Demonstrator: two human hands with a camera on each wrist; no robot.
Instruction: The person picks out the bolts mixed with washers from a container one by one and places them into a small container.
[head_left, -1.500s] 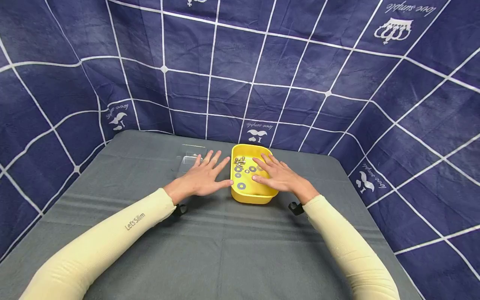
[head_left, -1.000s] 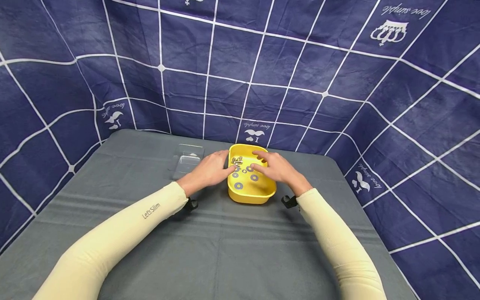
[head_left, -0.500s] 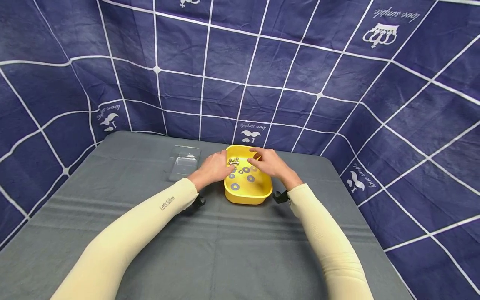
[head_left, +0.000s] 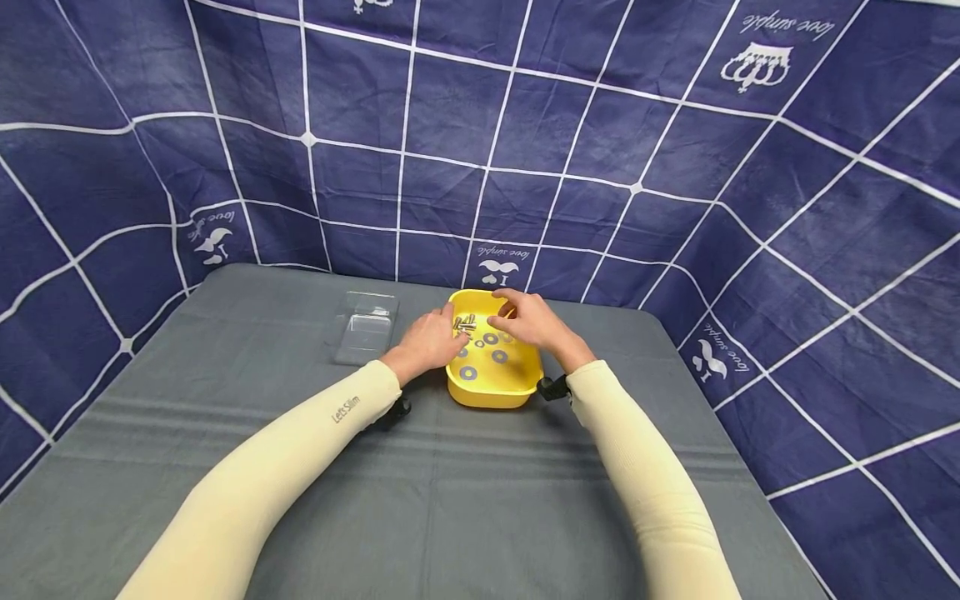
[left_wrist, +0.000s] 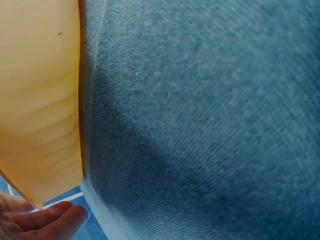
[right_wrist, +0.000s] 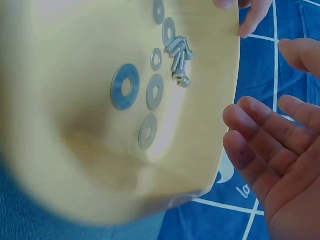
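Note:
A yellow plastic bin [head_left: 491,400] stands on the grey cloth, holding several flat washers [right_wrist: 125,87] and a small heap of metal screws [right_wrist: 180,60]. At its left rim is my left hand [head_left: 429,340], thumb over the inside and fingers along the outer wall; it grips the rim. The fingers [left_wrist: 55,222] show past the bin's edge in the left wrist view. My right hand [head_left: 536,323] hovers over the bin's right side, fingers loosely bent and thumb apart, holding nothing. The right wrist view shows its palm beside the bin wall and the washers lying separately.
Left of the bin lies a clear plastic box [head_left: 367,329] on the grey cloth [head_left: 420,500]. A blue curtain [head_left: 450,125] with white lines rises behind and at both sides.
My left hand has moved right from spread fingers beside the bin to the left rim. My right hand's fingers have gone from spread to bent over the bin. The view has shifted slightly.

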